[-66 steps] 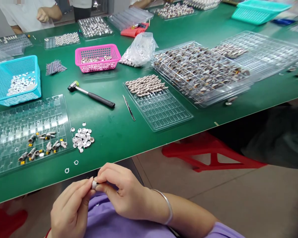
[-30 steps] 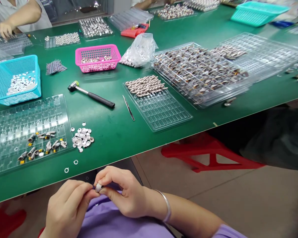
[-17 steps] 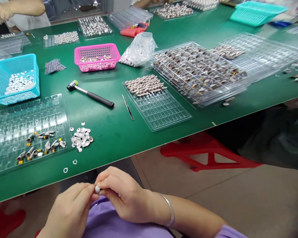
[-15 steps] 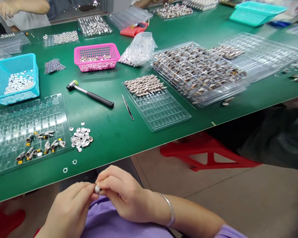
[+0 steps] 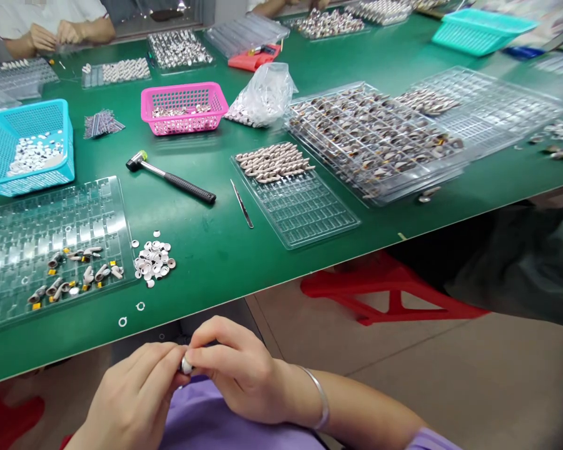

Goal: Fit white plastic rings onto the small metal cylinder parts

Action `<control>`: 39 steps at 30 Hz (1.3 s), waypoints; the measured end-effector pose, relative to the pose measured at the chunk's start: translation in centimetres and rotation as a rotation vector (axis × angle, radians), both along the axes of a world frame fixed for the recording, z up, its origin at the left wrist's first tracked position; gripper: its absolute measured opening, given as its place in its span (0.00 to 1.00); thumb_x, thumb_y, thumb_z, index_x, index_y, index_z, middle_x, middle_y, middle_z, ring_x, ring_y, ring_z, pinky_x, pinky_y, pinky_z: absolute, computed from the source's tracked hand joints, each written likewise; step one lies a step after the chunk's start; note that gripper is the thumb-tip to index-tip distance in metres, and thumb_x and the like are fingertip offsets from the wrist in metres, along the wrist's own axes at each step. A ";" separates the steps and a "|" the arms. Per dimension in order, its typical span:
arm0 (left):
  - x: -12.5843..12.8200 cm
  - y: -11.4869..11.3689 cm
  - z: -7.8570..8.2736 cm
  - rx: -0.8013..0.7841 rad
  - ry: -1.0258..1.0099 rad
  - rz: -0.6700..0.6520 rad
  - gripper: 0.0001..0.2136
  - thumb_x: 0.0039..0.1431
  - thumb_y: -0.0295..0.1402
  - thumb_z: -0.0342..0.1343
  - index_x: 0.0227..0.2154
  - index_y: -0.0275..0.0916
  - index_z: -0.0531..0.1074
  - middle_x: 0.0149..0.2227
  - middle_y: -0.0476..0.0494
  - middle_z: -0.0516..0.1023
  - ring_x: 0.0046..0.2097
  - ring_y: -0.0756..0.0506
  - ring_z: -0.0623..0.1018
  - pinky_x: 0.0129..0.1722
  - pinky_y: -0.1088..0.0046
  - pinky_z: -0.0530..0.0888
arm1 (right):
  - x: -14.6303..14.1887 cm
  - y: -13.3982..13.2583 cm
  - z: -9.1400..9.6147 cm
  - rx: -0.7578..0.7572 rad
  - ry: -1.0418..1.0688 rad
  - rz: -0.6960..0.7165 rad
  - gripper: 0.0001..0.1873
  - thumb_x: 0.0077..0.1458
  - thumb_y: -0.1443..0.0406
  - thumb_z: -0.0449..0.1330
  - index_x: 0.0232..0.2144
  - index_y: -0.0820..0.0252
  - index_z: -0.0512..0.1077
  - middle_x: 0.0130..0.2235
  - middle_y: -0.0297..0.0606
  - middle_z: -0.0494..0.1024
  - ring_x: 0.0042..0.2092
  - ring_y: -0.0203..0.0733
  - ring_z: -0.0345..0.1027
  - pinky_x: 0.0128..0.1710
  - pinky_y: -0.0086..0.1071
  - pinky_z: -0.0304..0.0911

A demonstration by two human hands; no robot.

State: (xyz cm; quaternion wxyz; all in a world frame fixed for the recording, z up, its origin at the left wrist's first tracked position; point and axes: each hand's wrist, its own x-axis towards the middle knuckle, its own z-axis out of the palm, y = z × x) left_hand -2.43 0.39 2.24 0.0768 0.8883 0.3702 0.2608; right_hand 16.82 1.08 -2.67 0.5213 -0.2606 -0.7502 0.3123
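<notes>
Over my lap, just off the table's front edge, both my hands meet around a small earbud part (image 5: 186, 365) with a white rounded face and a dark side. My left hand (image 5: 138, 384) pinches it from the left, its fingers wrapped close. From the other side, my right hand (image 5: 237, 369) presses thumb and index finger against it. The fingers hide most of the piece. Nearest on the table are two thin white rings (image 5: 122, 322), a pile of small white round caps (image 5: 154, 260), and a clear tray (image 5: 89, 206) with several beige stemmed earbud parts (image 5: 54, 287) bearing yellow tabs.
A rubber mallet (image 5: 182, 185) and tweezers (image 5: 241, 203) lie mid-table. Farther back stand a blue basket (image 5: 23, 115), a pink basket (image 5: 182, 90) and a plastic bag (image 5: 267, 94). Filled trays (image 5: 370, 140) are stacked right. A red stool (image 5: 389, 287) stands below; a co-worker's hands (image 5: 56, 36) are opposite.
My right index finger and thumb have shifted on the earbud part, and more of its white face shows. Across the table, the co-worker's hands have come together.
</notes>
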 end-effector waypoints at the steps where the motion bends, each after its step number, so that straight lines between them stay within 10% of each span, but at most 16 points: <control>1: 0.0 0.0 0.0 -0.007 -0.005 -0.001 0.09 0.68 0.25 0.46 0.39 0.34 0.72 0.34 0.42 0.82 0.34 0.49 0.81 0.34 0.79 0.77 | 0.0 0.0 0.0 -0.002 0.001 0.000 0.12 0.59 0.77 0.54 0.43 0.63 0.71 0.37 0.43 0.74 0.36 0.37 0.70 0.35 0.28 0.73; 39: -0.3 -1.2 -0.6 0.142 0.157 -0.063 0.09 0.65 0.22 0.47 0.34 0.30 0.72 0.29 0.41 0.78 0.30 0.45 0.77 0.32 0.68 0.75 | -0.3 -0.2 0.2 0.143 -0.167 -0.042 0.13 0.56 0.79 0.49 0.35 0.67 0.73 0.32 0.45 0.74 0.34 0.41 0.68 0.34 0.33 0.70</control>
